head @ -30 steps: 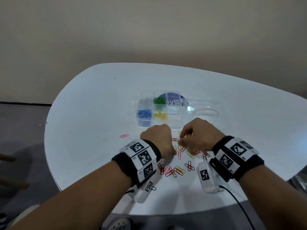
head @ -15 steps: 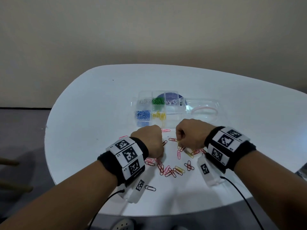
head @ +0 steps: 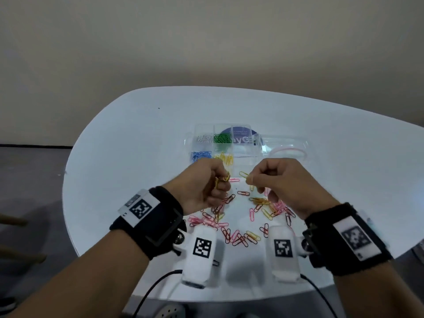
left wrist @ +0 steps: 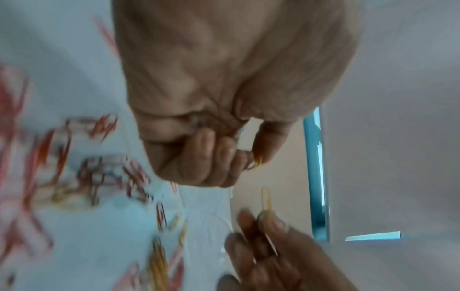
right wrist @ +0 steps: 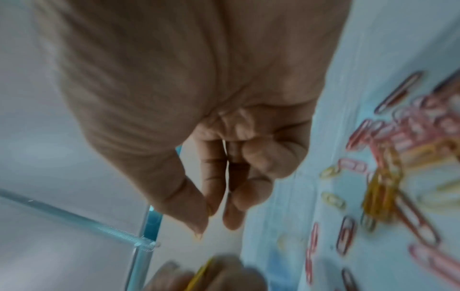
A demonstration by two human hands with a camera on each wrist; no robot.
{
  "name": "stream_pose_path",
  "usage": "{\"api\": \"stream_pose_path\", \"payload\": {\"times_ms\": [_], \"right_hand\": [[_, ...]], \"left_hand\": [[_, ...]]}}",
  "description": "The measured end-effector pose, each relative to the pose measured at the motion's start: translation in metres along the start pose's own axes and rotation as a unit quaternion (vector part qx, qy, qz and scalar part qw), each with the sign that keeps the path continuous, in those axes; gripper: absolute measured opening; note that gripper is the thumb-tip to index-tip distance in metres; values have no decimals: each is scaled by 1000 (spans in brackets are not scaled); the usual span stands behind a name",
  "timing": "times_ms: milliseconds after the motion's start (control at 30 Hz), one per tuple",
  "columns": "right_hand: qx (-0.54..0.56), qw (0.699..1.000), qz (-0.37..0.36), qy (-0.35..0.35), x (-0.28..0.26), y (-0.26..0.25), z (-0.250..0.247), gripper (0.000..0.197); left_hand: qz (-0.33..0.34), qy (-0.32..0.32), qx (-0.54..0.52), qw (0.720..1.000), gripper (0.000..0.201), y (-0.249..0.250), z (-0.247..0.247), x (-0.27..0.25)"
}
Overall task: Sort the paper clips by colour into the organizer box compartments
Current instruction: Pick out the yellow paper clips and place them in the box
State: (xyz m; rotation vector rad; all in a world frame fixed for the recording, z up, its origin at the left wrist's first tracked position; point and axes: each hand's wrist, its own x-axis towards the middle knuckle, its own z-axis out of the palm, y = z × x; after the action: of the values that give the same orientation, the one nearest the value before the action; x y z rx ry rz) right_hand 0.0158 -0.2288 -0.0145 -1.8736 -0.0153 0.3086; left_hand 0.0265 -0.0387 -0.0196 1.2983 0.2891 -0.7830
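Observation:
My left hand (head: 223, 180) hovers above the table, its curled fingers pinching yellow paper clips (head: 220, 180); the wrist view shows the yellow clip (left wrist: 257, 163) between thumb and forefinger. Beside it, my right hand (head: 251, 180) pinches another yellow clip (head: 249, 179), which stands up from the fingertips (left wrist: 265, 198). Just beyond both hands is the clear organizer box (head: 246, 152), with white (head: 204, 138), green (head: 221, 138), blue (head: 202, 155) and yellow clips (head: 226, 159) in separate compartments. Loose red, pink and yellow clips (head: 241, 235) lie scattered below the hands.
The box's clear lid (head: 284, 143) lies open to the right with a pink band (head: 288, 152) on it. The white table (head: 137, 157) curves away left and right; its front edge is near my wrists. Cables hang from the wrist cameras.
Both hands have lifted off the pile of loose clips and risen toward the box, each now holding yellow clips. The head camera has tilted down slightly.

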Motion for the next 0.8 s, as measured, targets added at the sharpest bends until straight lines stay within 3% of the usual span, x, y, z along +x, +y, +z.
{"api": "stream_pose_path", "payload": {"times_ms": [67,167,300,400,533,600,633,700,800], "right_hand": [[32,999,-25,3,-10,-8,14,12],[34,997,-65,5,-18,-18,29,12],[-26,993,-109,27,-20,-20,36,11],[-14,992,-101,71,-19,-11,30,10],[-106,984,-61,132,-7,15,1,11],[-177,976,-34,120,-1,25,-12,14],[-204,973,-19,105,1,29,-15,14],[-236,969,5,77,5,33,-15,14],[-287,956,30,46,9,35,-6,8]], "left_hand": [[15,-52,-101,993,14,-6,3,-1],[45,-79,-193,977,11,-17,12,1],[47,-52,-234,970,14,-25,15,8],[37,-12,-213,976,5,-28,17,10],[29,84,-96,991,19,-25,13,9],[46,120,40,991,30,-24,7,9],[61,139,145,978,34,-24,5,8],[89,169,340,921,28,-24,2,7],[90,185,481,852,20,-25,0,4]]}}
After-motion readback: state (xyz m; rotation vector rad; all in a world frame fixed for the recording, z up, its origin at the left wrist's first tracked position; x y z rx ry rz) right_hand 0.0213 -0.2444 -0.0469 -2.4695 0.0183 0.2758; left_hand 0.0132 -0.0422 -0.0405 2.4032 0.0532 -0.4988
